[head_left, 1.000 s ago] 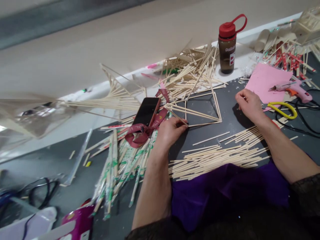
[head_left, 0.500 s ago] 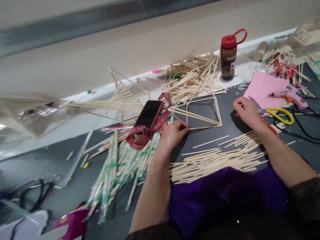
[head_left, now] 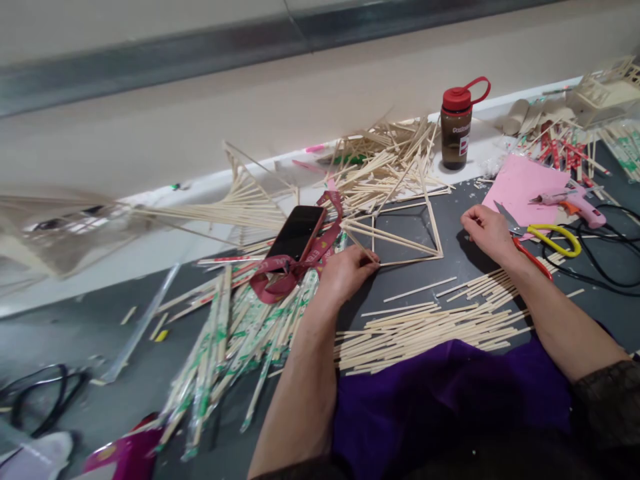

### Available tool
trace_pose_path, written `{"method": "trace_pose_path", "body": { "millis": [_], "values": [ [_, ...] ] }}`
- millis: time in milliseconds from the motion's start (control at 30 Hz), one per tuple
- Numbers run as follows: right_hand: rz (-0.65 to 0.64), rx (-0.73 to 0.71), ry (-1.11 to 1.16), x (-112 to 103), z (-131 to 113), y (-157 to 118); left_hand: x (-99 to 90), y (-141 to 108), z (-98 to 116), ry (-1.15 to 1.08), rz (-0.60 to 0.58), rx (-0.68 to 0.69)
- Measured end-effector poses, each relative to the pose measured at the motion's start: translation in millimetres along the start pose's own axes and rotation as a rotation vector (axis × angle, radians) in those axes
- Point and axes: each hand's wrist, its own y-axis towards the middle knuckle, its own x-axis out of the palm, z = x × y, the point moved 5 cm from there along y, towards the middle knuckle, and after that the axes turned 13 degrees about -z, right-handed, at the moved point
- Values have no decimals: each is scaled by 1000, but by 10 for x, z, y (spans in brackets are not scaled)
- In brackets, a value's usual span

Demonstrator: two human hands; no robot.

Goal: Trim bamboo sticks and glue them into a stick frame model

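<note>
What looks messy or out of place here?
The stick heap behind the stick frame looks jumbled, crossing every which way, while the loose sticks in the foreground lie roughly parallel. The lanyard looks bunched up.

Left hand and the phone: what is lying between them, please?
In the head view, the maroon lanyard lies between the left hand and the phone.

The stick frame (head_left: 400,241) is beige, the paper (head_left: 520,189) pink.
</note>
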Motion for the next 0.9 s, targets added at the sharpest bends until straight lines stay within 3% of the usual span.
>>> {"method": "trace_pose_path", "body": {
  "millis": [233, 567, 767, 900],
  "values": [
    [-6, 4, 13, 4, 52, 15, -24, -34, 71, -57, -18, 109],
    [4, 0, 67, -75, -13, 32, 36, 27, -30, -128, -64, 111],
    [0, -78, 126, -354, -420, 222, 17, 14, -8, -179, -65, 103],
    [-58, -117, 326, -554, -730, 405, -33, -31, 15, -219, -77, 110]
  ]
}}
